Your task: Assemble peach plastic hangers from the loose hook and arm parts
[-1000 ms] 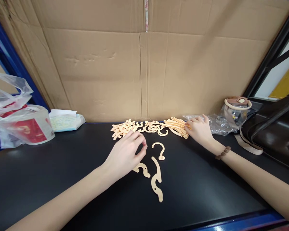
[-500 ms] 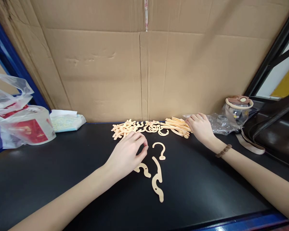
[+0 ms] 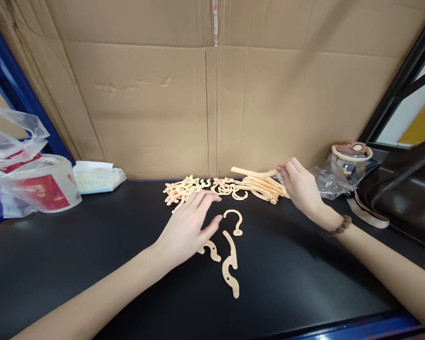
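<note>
Thin pale wooden pieces lie on a black table [image 3: 74, 264]. My right hand [image 3: 301, 186] pinches one long curved wooden strip [image 3: 253, 173] and holds it lifted above a stack of similar strips [image 3: 260, 186]. My left hand [image 3: 187, 226] hovers over the table with fingers stretched out, holding nothing. Beside it lie a hook-shaped piece [image 3: 234, 219], a small curved piece [image 3: 210, 249] partly under the hand, and a longer wavy piece [image 3: 231, 267]. A heap of small hook pieces [image 3: 198, 188] sits behind the left hand.
A cardboard wall [image 3: 212, 94] closes the back. At the left are a plastic bag with a red-labelled tub [image 3: 31, 182] and a tissue pack [image 3: 97, 178]. At the right are crumpled clear plastic [image 3: 322, 182], a lidded glass jar [image 3: 350, 163] and a dark brown bag [image 3: 403, 189].
My right hand has picked one strip off the stack and raised it. My left hand's fingers have opened from a curled pose to stretched out.
</note>
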Motion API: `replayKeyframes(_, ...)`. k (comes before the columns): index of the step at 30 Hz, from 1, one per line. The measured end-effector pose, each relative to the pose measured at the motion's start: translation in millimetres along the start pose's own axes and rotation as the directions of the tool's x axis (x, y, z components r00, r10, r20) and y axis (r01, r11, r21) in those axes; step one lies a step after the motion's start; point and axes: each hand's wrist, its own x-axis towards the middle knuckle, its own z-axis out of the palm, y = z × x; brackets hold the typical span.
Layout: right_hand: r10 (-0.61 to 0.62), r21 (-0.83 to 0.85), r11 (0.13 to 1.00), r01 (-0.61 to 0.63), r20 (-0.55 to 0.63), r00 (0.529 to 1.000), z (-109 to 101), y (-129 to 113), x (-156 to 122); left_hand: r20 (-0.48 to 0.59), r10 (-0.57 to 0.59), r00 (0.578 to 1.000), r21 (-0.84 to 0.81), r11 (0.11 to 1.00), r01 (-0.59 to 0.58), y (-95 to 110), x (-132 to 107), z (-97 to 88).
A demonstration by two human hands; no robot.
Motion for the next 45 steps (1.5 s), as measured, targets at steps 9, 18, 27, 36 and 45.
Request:
replayKeyframes(9, -0.164, 0.571, 0.815, 0.104, 0.054, 0.985, -27.1, -66.2, -16.7, 0.014, 0.249, 0.968, 0.11, 0.962, -0.249, 2.3, 0.8, -3.1)
replayKeyframes(18, -0.052, -0.151, 0.979, 0.136, 0.461, 0.886, -13.4, 22.0, -0.8, -0.045, 0.175, 0.984, 0.102, 0.98, -0.169, 0.8, 3.8, -10.5)
replayKeyframes(27, -0.014, -0.267, 0.946, 0.184, 0.535, 0.845, -2.9, 39.6, -5.3, 0.047, 0.067, 0.997, 0.109, 0.991, -0.072, 0.6, 2.8, -7.4)
replayKeyframes(36, 0.006, -0.332, 0.93, 0.161, 0.452, 0.892, -12.6, 24.7, 5.4, 0.14, 0.014, 0.99, 0.036, 0.999, -0.019, -1.3, 2.7, -3.5)
replayKeyframes(45, 0.061, -0.317, 0.939, 0.132, 0.533, 0.844, -20.8, 21.3, 1.6, 0.174, 0.122, 0.977, 0.1, 0.985, -0.141, -3.9, -0.3, 1.3)
